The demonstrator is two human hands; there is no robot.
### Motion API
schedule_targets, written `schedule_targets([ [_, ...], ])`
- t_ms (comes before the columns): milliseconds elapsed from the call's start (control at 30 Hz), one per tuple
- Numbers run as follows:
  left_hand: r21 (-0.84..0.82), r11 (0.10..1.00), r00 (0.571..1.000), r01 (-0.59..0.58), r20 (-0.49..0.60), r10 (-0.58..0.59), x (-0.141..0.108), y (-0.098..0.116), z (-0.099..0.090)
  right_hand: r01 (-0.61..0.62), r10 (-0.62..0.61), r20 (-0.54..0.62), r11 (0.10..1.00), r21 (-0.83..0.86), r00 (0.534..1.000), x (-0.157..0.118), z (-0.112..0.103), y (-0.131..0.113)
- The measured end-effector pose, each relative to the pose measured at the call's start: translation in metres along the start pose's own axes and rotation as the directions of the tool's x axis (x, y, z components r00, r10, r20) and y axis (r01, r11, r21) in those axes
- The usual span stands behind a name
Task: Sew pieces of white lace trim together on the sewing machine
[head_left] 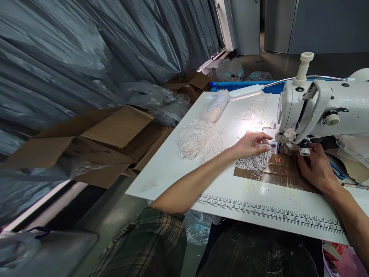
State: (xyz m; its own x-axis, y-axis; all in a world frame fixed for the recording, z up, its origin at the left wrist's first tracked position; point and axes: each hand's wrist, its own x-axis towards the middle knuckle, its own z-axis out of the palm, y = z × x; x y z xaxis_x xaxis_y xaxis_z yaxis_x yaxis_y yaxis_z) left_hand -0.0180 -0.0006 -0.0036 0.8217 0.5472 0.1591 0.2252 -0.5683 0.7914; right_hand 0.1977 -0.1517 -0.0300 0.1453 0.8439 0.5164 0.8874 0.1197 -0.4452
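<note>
My left hand point(250, 145) is closed on a white lace trim point(255, 162), just left of the needle area of a white sewing machine point(317, 109). Part of that lace lies on the brown-taped patch point(284, 173) of the table. On the machine's right side, my right hand point(317, 167) has its fingers bent together beside a small knob point(305, 151). The fingertips reach in under the machine head, and whatever they pinch is too small or hidden to name. More lace point(255, 109) stretches out behind the left hand under the lamp's light.
A heap of white lace point(191, 140) and a wrapped pale bundle point(216, 105) lie on the white table point(170, 173). A lit lamp point(246, 92) reaches over it. Blue snips point(338, 171) lie by my right wrist. Open cardboard boxes point(115, 127) stand left of the table.
</note>
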Motion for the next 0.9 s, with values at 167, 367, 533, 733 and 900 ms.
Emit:
schedule_targets([
  [167,0.257,0.952,0.977,-0.164,-0.088,0.193,-0.001,-0.009,0.001,0.016,-0.016,0.005,0.999,-0.037,1.0,-0.001,-0.002,-0.005],
  [367,0.732,0.55,0.803,-0.401,-0.009,0.596,0.002,-0.021,-0.002,0.099,-0.101,-0.034,0.994,-0.047,0.994,-0.001,-0.004,-0.009],
  [533,0.817,0.396,0.719,-0.42,0.033,0.694,0.001,-0.023,-0.002,0.161,-0.163,-0.022,0.985,-0.069,0.986,-0.001,-0.007,-0.011],
  [733,0.819,0.378,0.698,-0.431,0.038,0.715,0.0,-0.022,-0.003,0.183,-0.185,-0.003,0.974,-0.132,0.983,-0.002,-0.012,-0.016],
  [900,0.65,0.646,0.832,-0.4,-0.038,0.554,0.001,-0.024,0.001,0.189,-0.192,-0.01,0.973,-0.134,0.981,0.001,-0.015,-0.013],
])
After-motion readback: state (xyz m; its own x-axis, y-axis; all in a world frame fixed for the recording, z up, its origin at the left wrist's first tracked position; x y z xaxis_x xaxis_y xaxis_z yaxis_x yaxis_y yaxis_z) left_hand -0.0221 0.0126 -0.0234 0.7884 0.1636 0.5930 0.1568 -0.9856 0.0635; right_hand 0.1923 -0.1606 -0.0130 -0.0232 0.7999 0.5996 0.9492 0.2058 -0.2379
